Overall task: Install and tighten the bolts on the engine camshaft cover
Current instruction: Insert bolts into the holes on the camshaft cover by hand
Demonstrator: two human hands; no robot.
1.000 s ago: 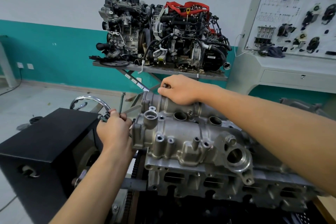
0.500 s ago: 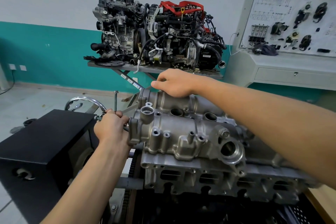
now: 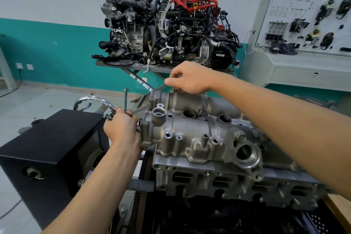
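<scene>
The grey aluminium camshaft cover [image 3: 199,135] sits on top of the cylinder head [image 3: 228,182] in the middle of the view. My left hand [image 3: 121,127] is at the cover's left end and grips a bunch of long bolts; one bolt [image 3: 125,99] sticks straight up out of the fist. My right hand [image 3: 188,80] hovers over the cover's far left edge, its fingers curled down around a small bolt [image 3: 173,88] standing at a hole there. Most of that bolt is hidden by the fingers.
A black box [image 3: 47,150] stands left of the engine, with a chrome ring [image 3: 95,100] behind it. A second complete engine [image 3: 167,32] rests on a lift table at the back. A white display board [image 3: 311,15] with parts is at the right.
My right hand has lifted slightly off the cover's far edge, fingers now pointing down at a bolt. The left hand stays put with its bolts. The view has shifted a little.
</scene>
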